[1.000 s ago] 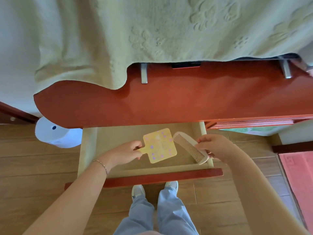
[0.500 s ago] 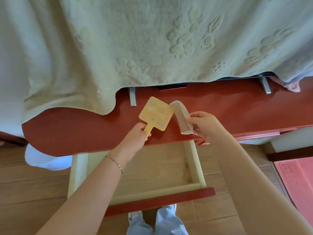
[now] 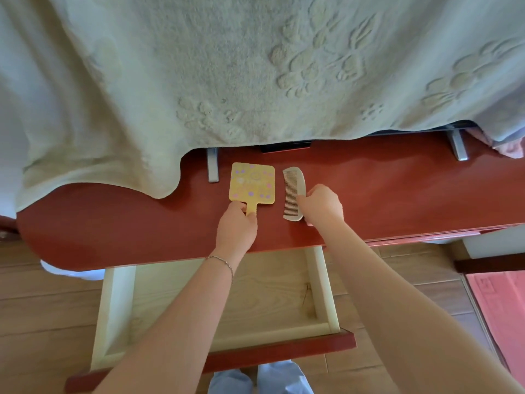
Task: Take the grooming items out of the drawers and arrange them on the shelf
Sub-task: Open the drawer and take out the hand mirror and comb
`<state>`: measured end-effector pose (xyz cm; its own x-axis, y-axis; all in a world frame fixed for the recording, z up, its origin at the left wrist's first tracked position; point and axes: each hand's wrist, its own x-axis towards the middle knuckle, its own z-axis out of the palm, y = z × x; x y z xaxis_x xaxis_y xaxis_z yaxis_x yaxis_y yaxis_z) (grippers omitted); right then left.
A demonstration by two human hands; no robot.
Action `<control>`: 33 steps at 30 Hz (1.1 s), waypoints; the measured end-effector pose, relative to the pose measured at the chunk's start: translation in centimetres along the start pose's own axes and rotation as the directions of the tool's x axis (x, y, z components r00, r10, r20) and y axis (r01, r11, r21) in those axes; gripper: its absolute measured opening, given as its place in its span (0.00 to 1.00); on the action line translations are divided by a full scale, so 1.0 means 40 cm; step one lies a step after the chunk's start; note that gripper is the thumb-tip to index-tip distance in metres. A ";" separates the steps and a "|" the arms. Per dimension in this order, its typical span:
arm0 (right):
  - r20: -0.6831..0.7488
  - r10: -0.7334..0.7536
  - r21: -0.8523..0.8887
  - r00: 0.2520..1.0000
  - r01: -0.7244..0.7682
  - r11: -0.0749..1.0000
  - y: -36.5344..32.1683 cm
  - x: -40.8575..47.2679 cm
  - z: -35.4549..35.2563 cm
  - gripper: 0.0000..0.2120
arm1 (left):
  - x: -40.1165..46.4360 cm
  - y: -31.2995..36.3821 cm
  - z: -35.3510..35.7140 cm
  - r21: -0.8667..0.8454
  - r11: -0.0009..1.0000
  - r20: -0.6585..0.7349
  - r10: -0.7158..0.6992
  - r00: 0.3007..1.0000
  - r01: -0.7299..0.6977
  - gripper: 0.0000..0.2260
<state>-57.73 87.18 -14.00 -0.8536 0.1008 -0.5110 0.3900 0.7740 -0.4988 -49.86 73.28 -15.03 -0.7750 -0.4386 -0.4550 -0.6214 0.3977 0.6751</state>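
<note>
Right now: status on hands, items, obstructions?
Left hand pinches yellow dotted hand mirror handle; right hand grips cream comb. Both flat on red wooden shelf. Green towel overhangs behind, clear.

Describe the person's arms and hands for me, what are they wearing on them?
Both forearms are bare, with no sleeves in view. The left wrist carries a thin silver chain bracelet. The left hand and right hand wear no gloves, and no rings or watch show from this angle. Nail details are too small to tell.
</note>
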 end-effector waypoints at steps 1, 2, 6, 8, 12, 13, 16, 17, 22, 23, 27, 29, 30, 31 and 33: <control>0.026 0.004 -0.044 1.000 -0.003 0.999 -0.001 0.000 0.000 0.12 | -0.004 -0.002 0.002 0.066 0.997 -0.020 0.035 0.999 -0.033 0.11; 0.047 0.007 -0.071 0.999 -0.004 0.997 -0.002 0.002 -0.001 0.12 | -0.008 -0.003 0.004 0.119 0.991 -0.038 0.063 0.997 -0.058 0.12; 0.044 -0.030 -0.154 0.999 0.036 0.987 -0.007 -0.003 -0.001 0.14 | -0.020 0.003 0.007 0.295 0.949 -0.115 0.151 0.982 -0.112 0.14; 0.015 -0.085 -0.189 0.996 0.087 0.978 -0.007 -0.019 -0.002 0.14 | -0.021 0.001 0.010 0.374 0.919 -0.134 0.190 0.973 -0.128 0.15; -0.047 -0.224 -0.157 0.973 0.214 0.964 0.006 -0.069 0.001 0.13 | -0.020 -0.001 0.008 0.463 0.878 -0.163 0.216 0.963 -0.119 0.14; -0.046 -0.241 -0.139 0.970 0.232 0.963 0.013 -0.082 0.003 0.14 | -0.020 -0.002 0.007 0.465 0.877 -0.160 0.218 0.963 -0.121 0.13; -0.036 -0.277 -0.124 0.960 0.271 0.955 0.033 -0.115 0.014 0.15 | -0.024 -0.008 0.005 0.433 0.889 -0.149 0.230 0.962 -0.146 0.14; -0.039 -0.308 -0.133 0.951 0.300 0.945 0.043 -0.127 0.020 0.16 | -0.028 -0.013 0.004 0.424 0.891 -0.157 0.247 0.956 -0.161 0.14; 0.003 -0.602 -0.306 0.798 0.574 0.760 0.104 -0.213 0.085 0.18 | -0.080 -0.080 -0.032 0.474 0.733 -0.099 0.595 0.797 -0.488 0.13; 0.056 -0.641 -0.356 0.766 0.615 0.704 0.118 -0.233 0.100 0.20 | -0.093 -0.111 -0.041 0.492 0.667 -0.047 0.663 0.747 -0.560 0.14; 0.262 -0.700 -0.503 0.664 0.713 0.488 0.169 -0.299 0.153 0.31 | -0.152 -0.258 -0.086 0.562 0.504 0.230 0.666 0.710 -0.656 0.26; 0.329 -0.690 -0.579 0.644 0.715 0.391 0.180 -0.329 0.179 0.37 | -0.178 -0.325 -0.110 0.620 0.420 0.337 0.621 0.708 -0.663 0.33; 0.352 -0.686 -0.599 0.637 0.717 0.358 0.186 -0.340 0.190 0.40 | -0.191 -0.354 -0.122 0.642 0.390 0.372 0.594 0.713 -0.660 0.37; 0.374 -0.686 -0.606 0.624 0.724 0.329 0.191 -0.351 0.200 0.42 | -0.202 -0.379 -0.133 0.657 0.371 0.397 0.569 0.720 -0.656 0.40; 0.426 -0.682 -0.611 0.595 0.745 0.268 0.201 -0.367 0.214 0.45 | -0.224 -0.415 -0.152 0.673 0.347 0.438 0.526 0.729 -0.654 0.46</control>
<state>-39.10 86.57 -16.52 -0.6263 -0.7341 -0.2624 -0.7424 0.6643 -0.0865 -31.90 65.71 -18.64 -0.9424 0.2419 -0.2310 0.2135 0.9667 0.1411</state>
